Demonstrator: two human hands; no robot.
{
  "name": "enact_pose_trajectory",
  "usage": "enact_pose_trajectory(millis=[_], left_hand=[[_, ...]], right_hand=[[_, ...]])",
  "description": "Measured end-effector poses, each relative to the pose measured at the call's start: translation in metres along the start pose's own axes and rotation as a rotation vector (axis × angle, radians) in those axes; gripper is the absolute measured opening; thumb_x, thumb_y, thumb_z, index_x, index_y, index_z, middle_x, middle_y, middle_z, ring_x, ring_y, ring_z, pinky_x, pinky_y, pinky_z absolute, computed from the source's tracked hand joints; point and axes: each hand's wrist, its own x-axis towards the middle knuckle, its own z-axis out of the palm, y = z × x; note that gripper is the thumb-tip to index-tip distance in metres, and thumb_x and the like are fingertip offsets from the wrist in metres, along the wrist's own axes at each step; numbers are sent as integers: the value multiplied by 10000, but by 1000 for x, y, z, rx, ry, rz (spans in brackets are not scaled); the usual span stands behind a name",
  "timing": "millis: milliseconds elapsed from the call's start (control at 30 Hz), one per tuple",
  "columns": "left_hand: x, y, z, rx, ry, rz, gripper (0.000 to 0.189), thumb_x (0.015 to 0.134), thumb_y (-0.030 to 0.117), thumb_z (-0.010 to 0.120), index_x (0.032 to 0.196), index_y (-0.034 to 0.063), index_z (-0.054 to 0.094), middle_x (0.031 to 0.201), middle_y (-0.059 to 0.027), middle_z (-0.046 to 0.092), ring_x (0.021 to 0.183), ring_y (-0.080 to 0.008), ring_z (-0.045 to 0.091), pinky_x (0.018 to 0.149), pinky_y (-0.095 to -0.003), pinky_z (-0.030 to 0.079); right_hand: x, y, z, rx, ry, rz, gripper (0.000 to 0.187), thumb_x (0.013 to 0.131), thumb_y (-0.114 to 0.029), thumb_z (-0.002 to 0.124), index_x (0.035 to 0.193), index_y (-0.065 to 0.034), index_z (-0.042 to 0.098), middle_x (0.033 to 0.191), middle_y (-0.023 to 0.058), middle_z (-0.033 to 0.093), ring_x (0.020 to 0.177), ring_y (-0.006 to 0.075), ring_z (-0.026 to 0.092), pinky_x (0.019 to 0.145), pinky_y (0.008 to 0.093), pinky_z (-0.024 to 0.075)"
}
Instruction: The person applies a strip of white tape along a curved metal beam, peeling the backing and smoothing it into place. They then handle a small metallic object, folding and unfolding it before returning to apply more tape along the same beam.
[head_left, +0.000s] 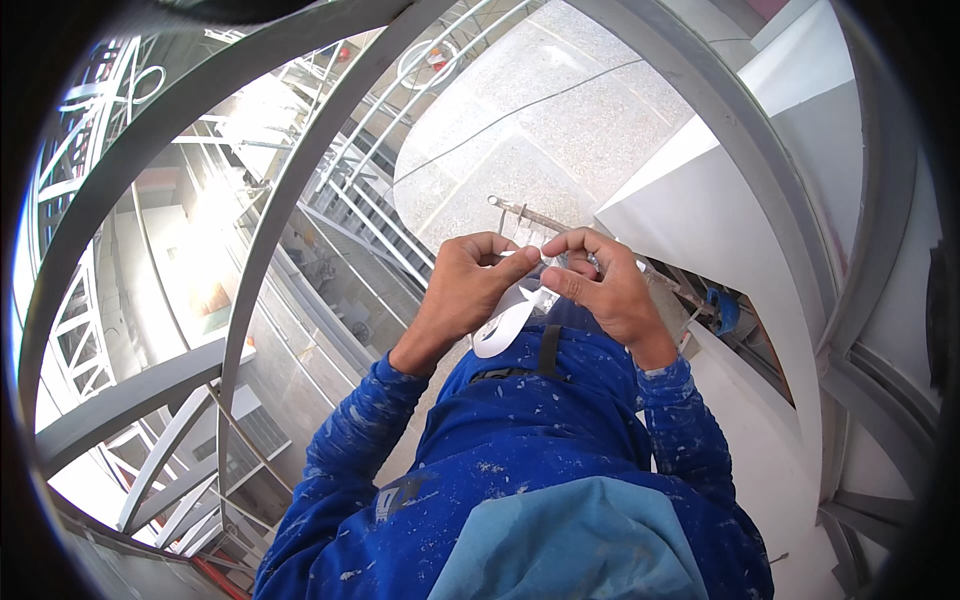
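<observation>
My left hand (476, 281) pinches a white strip (504, 330), paper or tape, between thumb and forefinger. The strip hangs in a curl in front of my belt. Close beside it, my right hand (611, 292) has its thumb and forefinger bent around some crumpled clear plastic (547, 301). The fingertips of both hands nearly meet, and they partly hide what lies between them. A small shiny bit shows among the right fingers. Both blue sleeves (367, 420) bear white paint specks.
Curved-looking grey metal bars (289, 180) rise on the left, with another grey beam (739, 112) on the right. A paved floor (517, 150) lies well below, crossed by a thin cable (525, 105). White panels (705, 202) and a blue object (724, 311) are at right.
</observation>
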Motion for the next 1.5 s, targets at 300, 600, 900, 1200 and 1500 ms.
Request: enact_pose_trajectory(millis=[300,600,900,1200,1500], left_hand=[[2,-4,2,-152,-93,85,288,933,247,744,890,-36,723,769,-81,709,638,-84,634,548,-228,492],[-4,7,-22,-596,-383,-155,211,885,194,789,979,17,722,802,-56,716,651,-77,639,589,-190,500],[4,11,-18,-159,-147,25,177,893,157,761,910,-18,738,797,-46,717,665,-73,627,612,-212,492],[14,53,-49,83,-142,117,163,876,155,753,857,-6,733,748,-24,700,642,-58,593,593,-221,451],[33,130,-78,325,-184,178,193,849,205,793,840,26,722,743,-27,696,653,-86,614,633,-229,465]], right_hand=[[6,16,-3,454,-136,220,104,906,-111,758,928,-37,688,750,-22,590,609,37,464,561,230,446],[7,26,1,760,-172,360,137,960,-194,677,998,-68,637,765,-26,549,623,61,461,574,252,443],[23,11,4,768,-157,272,183,980,-250,645,1003,-69,626,738,-30,468,646,94,477,587,279,455],[44,2,4,996,-416,119,310,924,-269,688,1078,-4,638,757,-15,490,666,109,497,643,296,487],[86,-47,-1,419,-245,-169,205,909,-210,759,908,-8,722,767,48,669,627,76,565,565,224,462]])
